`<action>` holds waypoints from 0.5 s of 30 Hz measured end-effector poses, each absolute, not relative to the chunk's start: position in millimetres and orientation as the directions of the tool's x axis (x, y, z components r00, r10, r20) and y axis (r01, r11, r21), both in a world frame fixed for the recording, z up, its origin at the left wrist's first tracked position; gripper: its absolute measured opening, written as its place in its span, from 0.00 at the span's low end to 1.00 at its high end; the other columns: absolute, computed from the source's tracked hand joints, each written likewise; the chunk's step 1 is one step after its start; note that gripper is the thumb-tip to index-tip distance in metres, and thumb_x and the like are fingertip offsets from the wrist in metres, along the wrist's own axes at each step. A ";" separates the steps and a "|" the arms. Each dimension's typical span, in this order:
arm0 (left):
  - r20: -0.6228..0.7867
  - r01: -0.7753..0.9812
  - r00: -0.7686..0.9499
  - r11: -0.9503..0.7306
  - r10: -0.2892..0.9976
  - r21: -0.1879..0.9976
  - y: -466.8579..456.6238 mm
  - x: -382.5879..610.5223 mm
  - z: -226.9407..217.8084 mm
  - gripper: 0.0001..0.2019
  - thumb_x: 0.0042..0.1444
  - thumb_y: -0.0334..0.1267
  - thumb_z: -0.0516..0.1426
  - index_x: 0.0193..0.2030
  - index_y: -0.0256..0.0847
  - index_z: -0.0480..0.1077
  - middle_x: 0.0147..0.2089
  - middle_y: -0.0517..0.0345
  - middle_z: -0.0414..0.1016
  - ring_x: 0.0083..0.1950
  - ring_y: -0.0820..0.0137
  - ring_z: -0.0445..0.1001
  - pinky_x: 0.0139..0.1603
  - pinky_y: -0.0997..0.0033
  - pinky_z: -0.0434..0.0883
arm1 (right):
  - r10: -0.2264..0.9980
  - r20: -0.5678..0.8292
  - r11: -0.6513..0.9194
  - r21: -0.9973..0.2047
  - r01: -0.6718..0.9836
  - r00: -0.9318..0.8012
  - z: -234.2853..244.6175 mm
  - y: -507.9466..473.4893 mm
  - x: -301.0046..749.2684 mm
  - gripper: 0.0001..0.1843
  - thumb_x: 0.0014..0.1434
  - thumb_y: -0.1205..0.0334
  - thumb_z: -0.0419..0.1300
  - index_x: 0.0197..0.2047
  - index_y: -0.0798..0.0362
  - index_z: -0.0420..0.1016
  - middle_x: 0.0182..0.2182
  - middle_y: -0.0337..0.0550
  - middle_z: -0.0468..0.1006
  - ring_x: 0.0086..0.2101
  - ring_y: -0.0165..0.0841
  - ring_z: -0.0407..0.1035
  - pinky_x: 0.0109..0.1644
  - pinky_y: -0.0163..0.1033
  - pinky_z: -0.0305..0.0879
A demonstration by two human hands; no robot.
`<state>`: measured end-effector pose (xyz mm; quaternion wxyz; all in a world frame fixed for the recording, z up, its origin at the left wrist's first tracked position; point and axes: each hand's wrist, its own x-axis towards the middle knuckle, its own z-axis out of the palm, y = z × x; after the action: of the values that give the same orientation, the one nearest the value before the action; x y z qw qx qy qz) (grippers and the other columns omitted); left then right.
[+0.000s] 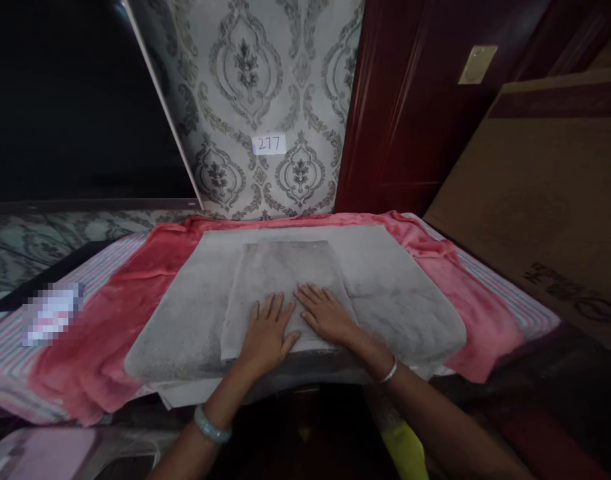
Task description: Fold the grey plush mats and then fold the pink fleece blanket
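A folded grey cloth (290,267), soft and plush-looking, lies in the middle of a larger pale grey mat (405,307). My left hand (266,333) rests flat on the near part of the folded cloth, its fingers spread. Just to its right, my right hand (328,313) also lies palm down on the same cloth, fingers stretched forward. Neither hand grips anything. Beneath the grey mat spreads a pinkish-red blanket (120,313), its edges showing on the left, right and far sides.
Under the blanket is a striped cloth (510,293). A blurred-out item (52,313) lies at the left. A large cardboard box (545,187) leans at the right. Behind stand a dark screen (80,100), patterned wallpaper with a "277" label (269,144), and a dark red door (400,100).
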<state>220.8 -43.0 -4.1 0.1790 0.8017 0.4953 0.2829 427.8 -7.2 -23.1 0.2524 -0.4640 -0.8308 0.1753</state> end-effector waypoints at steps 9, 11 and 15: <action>0.175 0.872 0.460 -0.480 0.870 0.093 -44.5 216.2 -16.9 0.30 0.67 0.52 0.52 0.74 0.48 0.58 0.78 0.45 0.51 0.78 0.47 0.48 0.72 0.33 0.51 | 0.868 0.248 0.486 -0.254 0.836 -0.429 21.9 54.2 400.8 0.33 0.72 0.52 0.47 0.75 0.54 0.54 0.73 0.52 0.54 0.72 0.44 0.46 0.73 0.54 0.47; 0.174 0.871 0.460 -0.481 0.871 0.105 -44.8 216.1 -16.8 0.30 0.67 0.52 0.52 0.73 0.48 0.58 0.78 0.45 0.51 0.78 0.47 0.48 0.73 0.33 0.51 | 0.888 0.255 0.442 -0.236 0.866 -0.383 21.9 71.2 385.8 0.36 0.72 0.50 0.48 0.77 0.52 0.49 0.75 0.50 0.46 0.73 0.47 0.38 0.74 0.59 0.42; 0.183 0.864 0.458 -0.484 0.870 0.139 -46.6 216.0 -19.9 0.30 0.66 0.50 0.53 0.73 0.48 0.59 0.77 0.45 0.52 0.78 0.47 0.49 0.73 0.33 0.49 | 0.919 0.131 0.394 -0.265 0.880 -0.372 0.5 86.7 371.8 0.35 0.72 0.46 0.47 0.77 0.50 0.49 0.76 0.46 0.45 0.73 0.47 0.37 0.74 0.62 0.38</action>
<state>216.0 -46.6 -19.9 0.0130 0.8536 0.5079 0.1152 371.8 86.7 0.5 0.1293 -0.5452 -0.8248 0.0754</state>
